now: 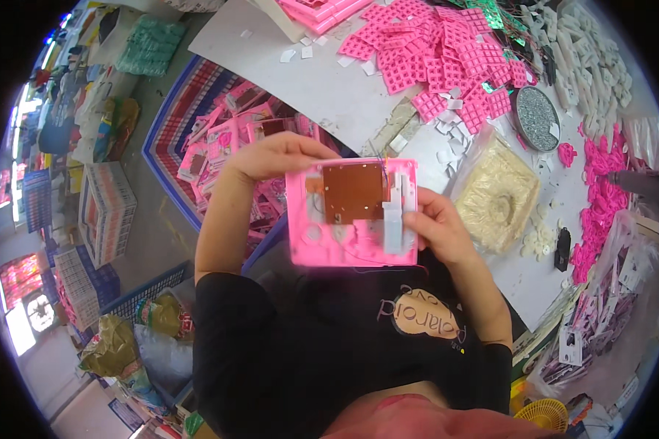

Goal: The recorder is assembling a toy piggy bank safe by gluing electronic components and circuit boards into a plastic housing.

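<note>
Pale grey benchtop (271, 69) extends diagonally behind the work position. Nearest item: one pink rectangular plastic casing (311, 245), open-faced, containing a flat brown board (353, 194) and a pale translucent block (393, 233); it is held in the air at the bench's front edge. Left hand (274, 155): grasping the casing at its upper left corner. Right hand (441, 228): grasping the right edge, thumb in front, fingers partly hidden. Handling, as judged: light, stiff shell, smooth and slightly slippery; board and thin dark wires likely fragile. Take hold by opposite outer edges; keep fingertips off the wiring.

Left of the front edge, a blue-rimmed crate with a red-and-blue check wall (170, 139) contains similar pink units (227, 139); its rim limits low movement on that side. Above the bench's left corner, where small white scraps (288, 55) lie, movement appears less restricted. Right of the casing, a film-wrapped cream slab (494, 201) occupies the front edge. Beyond it stand a round dish of small metallic pieces (517, 126), heaped pink grid-patterned panels (432, 55) and, toward the far edge, pale elongated parts (586, 58)
</note>
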Tool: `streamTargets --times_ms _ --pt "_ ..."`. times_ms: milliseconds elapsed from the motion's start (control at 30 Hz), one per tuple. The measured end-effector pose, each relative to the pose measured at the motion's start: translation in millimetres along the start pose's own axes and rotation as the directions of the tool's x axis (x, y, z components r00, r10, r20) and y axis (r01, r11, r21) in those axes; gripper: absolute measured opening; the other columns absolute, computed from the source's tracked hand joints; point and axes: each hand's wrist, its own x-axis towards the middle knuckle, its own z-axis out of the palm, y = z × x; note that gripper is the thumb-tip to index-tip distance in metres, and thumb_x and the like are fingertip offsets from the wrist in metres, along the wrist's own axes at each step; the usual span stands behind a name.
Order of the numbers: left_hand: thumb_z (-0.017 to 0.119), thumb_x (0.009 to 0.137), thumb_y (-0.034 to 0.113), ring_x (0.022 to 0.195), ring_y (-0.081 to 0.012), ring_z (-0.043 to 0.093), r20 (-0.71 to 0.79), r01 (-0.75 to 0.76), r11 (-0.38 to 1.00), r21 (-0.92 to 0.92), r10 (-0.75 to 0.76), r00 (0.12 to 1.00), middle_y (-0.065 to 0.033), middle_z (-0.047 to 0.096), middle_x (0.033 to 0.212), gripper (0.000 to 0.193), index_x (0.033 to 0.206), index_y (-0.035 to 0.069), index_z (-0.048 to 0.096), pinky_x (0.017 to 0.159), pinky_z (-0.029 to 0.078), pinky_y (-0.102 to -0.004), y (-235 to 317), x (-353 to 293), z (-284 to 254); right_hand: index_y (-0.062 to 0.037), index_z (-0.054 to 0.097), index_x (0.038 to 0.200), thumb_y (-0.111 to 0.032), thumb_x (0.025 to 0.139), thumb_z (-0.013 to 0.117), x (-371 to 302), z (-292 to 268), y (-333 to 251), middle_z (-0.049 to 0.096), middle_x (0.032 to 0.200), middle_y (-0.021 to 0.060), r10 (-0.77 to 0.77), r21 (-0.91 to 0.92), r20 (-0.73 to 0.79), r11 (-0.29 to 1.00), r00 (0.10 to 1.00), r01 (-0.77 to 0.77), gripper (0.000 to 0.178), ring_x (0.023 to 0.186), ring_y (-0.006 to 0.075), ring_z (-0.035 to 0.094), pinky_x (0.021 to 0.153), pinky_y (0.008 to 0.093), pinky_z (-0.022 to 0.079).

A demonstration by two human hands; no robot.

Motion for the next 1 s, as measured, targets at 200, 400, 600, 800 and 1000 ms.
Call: streamTargets --times_ms 200,400,600,800,1000 --pt "0.065 0.089 0.006 0.107 -0.0130 0.063 -0.149 -0.131 0.990 -0.055 0.122 0.981 -0.0101 0.062 0.123 0.057 0.141 -0.005 0.044 0.094 0.050 -0.0289 -7 -19 28 0.0001 0.046 0.142 -0.050 0.102 0.042 8 4 -6 0.062 0.124 0.0124 -0.208 0.386 -0.044 0.899 0.977 0.209 0.064 0.102 0.0188 0.061 0.076 0.0303 0.052" --pt "0.064 0.088 0.005 0.098 -0.0121 0.062 -0.518 -0.310 0.950 0.041 0.285 0.807 -0.0067 0.061 0.115 0.051 0.135 -0.001 0.044 0.086 0.052 -0.0278 1 -21 69 0.0000 0.038 0.147 -0.046 0.098 0.048 8 10 2 0.048 0.145 0.0142 -0.218 0.405 0.015 0.894 0.976 0.194 0.068 0.118 0.0223 0.056 0.084 0.0382 0.054" --pt "0.063 0.086 0.003 0.093 -0.0124 0.063 -0.589 -0.336 0.940 0.054 0.302 0.750 -0.0069 0.063 0.109 0.053 0.134 -0.001 0.044 0.083 0.053 -0.0288 -2 -22 79 0.0014 0.040 0.146 -0.013 0.093 0.057 -2 22 -2 0.058 0.134 0.0154 -0.133 0.311 0.030 0.943 0.991 0.117 0.057 0.117 0.0210 0.059 0.086 0.0361 0.055" --pt "0.066 0.083 0.007 0.093 -0.0125 0.063 -0.620 -0.303 0.952 0.040 0.261 0.740 -0.0064 0.063 0.108 0.055 0.134 0.000 0.044 0.081 0.054 -0.0299 -1 -26 88 0.0001 0.043 0.144 -0.002 0.093 0.060 -7 28 -5 0.067 0.111 0.0088 -0.080 0.158 0.035 0.985 0.996 0.074 0.054 0.096 0.0164 0.067 0.081 0.0308 0.056" --pt "0.066 0.083 0.008 0.094 -0.0124 0.063 -0.657 -0.317 0.948 0.031 0.258 0.708 -0.0064 0.063 0.108 0.055 0.134 0.001 0.045 0.081 0.055 -0.0296 -3 -23 94 0.0004 0.043 0.143 -0.003 0.094 0.060 -9 28 -8 0.068 0.108 0.0084 -0.042 0.162 0.024 0.986 0.999 0.038 0.053 0.091 0.0154 0.068 0.079 0.0291 0.056"
